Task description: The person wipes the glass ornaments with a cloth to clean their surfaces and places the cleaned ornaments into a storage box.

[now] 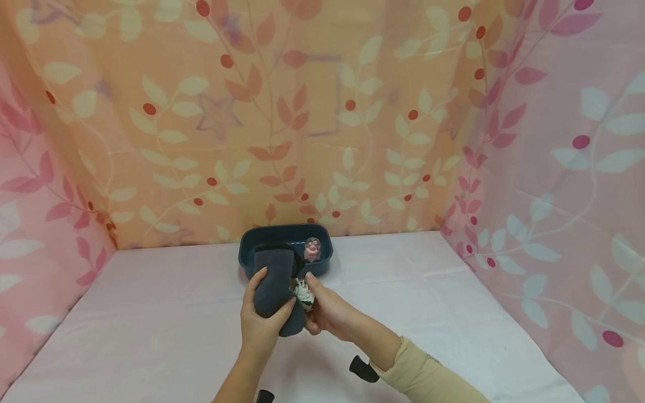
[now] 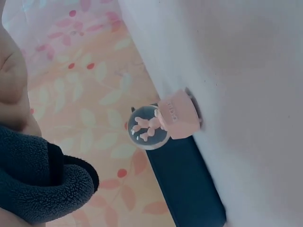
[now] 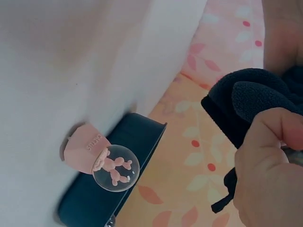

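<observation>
My left hand [image 1: 264, 322] grips a thick dark blue-grey fuzzy cloth [image 1: 272, 280] with black edging, which hangs in folds in front of the tray. Close against its right side, my right hand [image 1: 332, 313] holds a small rounded white-and-green ornament [image 1: 304, 294] between thumb and fingers. Cloth and fingers hide much of that ornament; only a sliver shows in the right wrist view. There, the right hand [image 3: 267, 172] also covers part of the cloth [image 3: 255, 99], and a black strap [image 3: 225, 191] dangles below.
A dark blue tray [image 1: 244, 246] stands at the table's back, a clear-domed pink ornament [image 1: 312, 250] at its right end. In the wrist views, a snow globe [image 3: 85, 149] with a pink base stands before the tray. Black pieces [image 1: 364, 369] show near my wrists; leaf-patterned curtains [image 1: 322, 112] surround the table.
</observation>
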A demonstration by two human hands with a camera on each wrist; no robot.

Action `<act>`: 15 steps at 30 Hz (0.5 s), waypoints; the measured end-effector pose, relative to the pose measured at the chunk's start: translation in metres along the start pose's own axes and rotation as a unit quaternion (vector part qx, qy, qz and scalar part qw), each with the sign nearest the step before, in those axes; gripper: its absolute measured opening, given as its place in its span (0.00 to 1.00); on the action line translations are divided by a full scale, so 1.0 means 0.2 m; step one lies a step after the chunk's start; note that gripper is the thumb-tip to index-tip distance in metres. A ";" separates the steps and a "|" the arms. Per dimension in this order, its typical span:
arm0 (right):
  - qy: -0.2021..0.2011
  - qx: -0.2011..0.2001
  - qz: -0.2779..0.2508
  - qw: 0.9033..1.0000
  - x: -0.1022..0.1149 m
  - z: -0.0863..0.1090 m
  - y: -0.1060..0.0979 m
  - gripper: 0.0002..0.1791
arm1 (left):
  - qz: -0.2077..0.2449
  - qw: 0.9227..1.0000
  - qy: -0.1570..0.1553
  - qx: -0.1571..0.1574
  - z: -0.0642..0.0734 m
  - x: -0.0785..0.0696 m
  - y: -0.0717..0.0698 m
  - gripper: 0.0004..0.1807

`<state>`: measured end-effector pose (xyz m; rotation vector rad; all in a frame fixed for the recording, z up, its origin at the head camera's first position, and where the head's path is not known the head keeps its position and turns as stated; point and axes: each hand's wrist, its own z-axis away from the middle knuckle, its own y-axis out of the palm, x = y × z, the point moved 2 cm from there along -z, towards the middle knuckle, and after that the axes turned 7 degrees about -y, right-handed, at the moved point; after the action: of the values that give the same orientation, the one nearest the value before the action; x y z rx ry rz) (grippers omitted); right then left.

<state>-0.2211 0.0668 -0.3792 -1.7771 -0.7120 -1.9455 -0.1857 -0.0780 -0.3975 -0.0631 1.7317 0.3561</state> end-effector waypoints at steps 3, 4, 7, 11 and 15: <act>-0.016 -0.011 0.001 1.000 0.01 -0.01 0.02 0.27 | 0.024 0.999 -0.005 -0.023 0.00 0.00 -0.01 0.41; -0.023 -0.019 -0.004 1.000 0.01 -0.01 0.02 0.25 | 0.033 0.999 -0.006 -0.027 0.00 0.00 -0.01 0.41; -0.051 -0.035 -0.011 0.998 0.01 -0.01 0.02 0.29 | 0.058 0.998 -0.005 -0.028 0.00 0.00 -0.02 0.42; -0.088 -0.033 0.008 0.996 -0.01 -0.02 0.00 0.30 | 0.077 0.997 -0.007 -0.021 -0.01 -0.01 -0.03 0.42; -0.116 -0.020 0.045 0.992 -0.02 -0.02 -0.03 0.24 | 0.094 0.995 -0.012 -0.017 -0.01 -0.01 -0.04 0.41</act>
<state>-0.2266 0.0687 -0.3848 -2.0457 -0.6576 -1.7251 -0.1858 -0.0859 -0.3963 0.0797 1.7121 0.5216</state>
